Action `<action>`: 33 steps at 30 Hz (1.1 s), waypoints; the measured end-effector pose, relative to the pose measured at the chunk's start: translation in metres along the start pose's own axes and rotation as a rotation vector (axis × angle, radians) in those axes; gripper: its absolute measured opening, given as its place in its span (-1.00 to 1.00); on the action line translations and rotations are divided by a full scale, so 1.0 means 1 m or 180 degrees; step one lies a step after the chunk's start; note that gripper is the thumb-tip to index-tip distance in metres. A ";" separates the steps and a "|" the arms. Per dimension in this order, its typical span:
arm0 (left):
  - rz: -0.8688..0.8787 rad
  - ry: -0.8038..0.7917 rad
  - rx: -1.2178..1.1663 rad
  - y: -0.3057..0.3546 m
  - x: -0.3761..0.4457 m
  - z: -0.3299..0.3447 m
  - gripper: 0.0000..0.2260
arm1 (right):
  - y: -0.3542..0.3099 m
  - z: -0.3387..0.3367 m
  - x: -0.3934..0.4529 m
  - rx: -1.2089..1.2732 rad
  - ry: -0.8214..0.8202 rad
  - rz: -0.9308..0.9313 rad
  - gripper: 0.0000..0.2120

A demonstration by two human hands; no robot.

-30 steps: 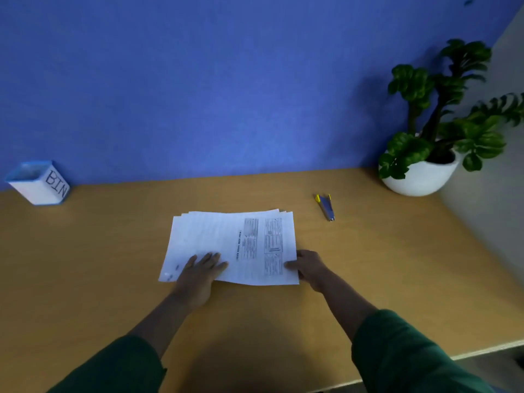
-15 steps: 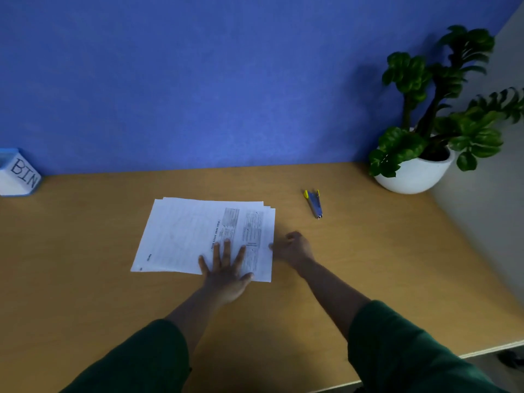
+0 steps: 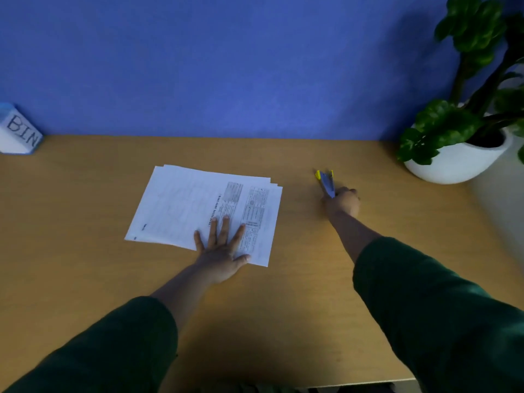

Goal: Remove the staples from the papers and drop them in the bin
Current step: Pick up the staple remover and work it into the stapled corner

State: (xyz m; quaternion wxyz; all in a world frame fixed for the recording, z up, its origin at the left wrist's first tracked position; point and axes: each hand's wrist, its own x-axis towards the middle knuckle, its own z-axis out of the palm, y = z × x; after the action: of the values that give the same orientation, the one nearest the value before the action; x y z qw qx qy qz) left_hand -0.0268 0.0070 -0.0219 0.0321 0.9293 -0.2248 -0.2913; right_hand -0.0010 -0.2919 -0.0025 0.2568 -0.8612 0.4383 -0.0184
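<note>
A stack of white printed papers [image 3: 184,205] lies on the wooden desk [image 3: 283,307], slightly fanned. My left hand [image 3: 221,251] rests flat on the stack's near right part, fingers spread. The blue and yellow staple remover [image 3: 326,181] lies to the right of the papers. My right hand [image 3: 341,204] has its fingers closed around the remover's near end; the tool still touches the desk. The white box marked BIN [image 3: 17,131] stands at the far left against the wall. No staple is clear to see at this distance.
A potted green plant in a white bowl [image 3: 459,157] stands at the far right corner. A blue wall [image 3: 226,66] backs the desk. The desk's front edge runs along the bottom right.
My right hand left the papers' right edge and reached right to the staple remover, closing on it. My left hand slid right along the stack and spread flat.
</note>
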 end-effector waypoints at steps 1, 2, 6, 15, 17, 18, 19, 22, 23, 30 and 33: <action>0.0012 0.0024 0.0011 0.000 0.000 0.000 -0.31 | 0.002 0.001 0.002 0.0149 0.0028 -0.0034 -0.69; 0.0026 0.0037 0.0029 -0.001 -0.001 0.000 -0.31 | 0.004 0.001 0.003 0.0214 0.0042 -0.0104 -0.70; 0.0122 0.0028 0.0093 0.001 -0.002 -0.005 -0.32 | 0.011 -0.007 0.003 0.0385 -0.0173 -0.0341 -0.70; 0.0600 -0.0003 0.0243 -0.015 -0.002 -0.016 -0.33 | -0.014 -0.013 -0.099 0.4823 -0.2115 0.1002 -0.74; 0.0787 -0.0025 0.0331 -0.022 -0.004 -0.018 -0.33 | -0.017 -0.002 -0.123 0.5104 -0.2574 0.1365 -0.64; 0.0897 -0.0065 0.0408 -0.028 -0.006 -0.020 -0.33 | -0.017 0.003 -0.134 0.5186 -0.2737 0.1592 -0.61; 0.1004 -0.0122 0.0503 -0.034 -0.009 -0.022 -0.33 | -0.018 0.005 -0.145 0.5177 -0.2882 0.1793 -0.61; 0.1232 -0.0308 0.0840 -0.051 -0.019 -0.029 -0.32 | -0.017 0.007 -0.171 0.4266 -0.2902 0.1850 -0.70; 0.1250 -0.0352 0.0901 -0.053 -0.021 -0.032 -0.30 | -0.016 0.007 -0.178 0.3815 -0.2880 0.1609 -0.78; 0.0855 -0.0025 0.0107 -0.033 -0.034 -0.012 -0.21 | -0.019 0.009 -0.200 0.0936 -0.2142 -0.0748 -0.90; 0.0613 0.0064 0.0097 -0.024 -0.038 0.006 -0.24 | -0.015 0.013 -0.209 0.0323 -0.1517 -0.1513 -0.81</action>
State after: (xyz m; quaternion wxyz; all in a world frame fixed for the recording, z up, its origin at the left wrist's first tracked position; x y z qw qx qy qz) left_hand -0.0484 0.0451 -0.0115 0.0481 0.9066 -0.3172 -0.2740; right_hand -0.1155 -0.1194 0.0337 0.3831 -0.9055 0.1514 0.1022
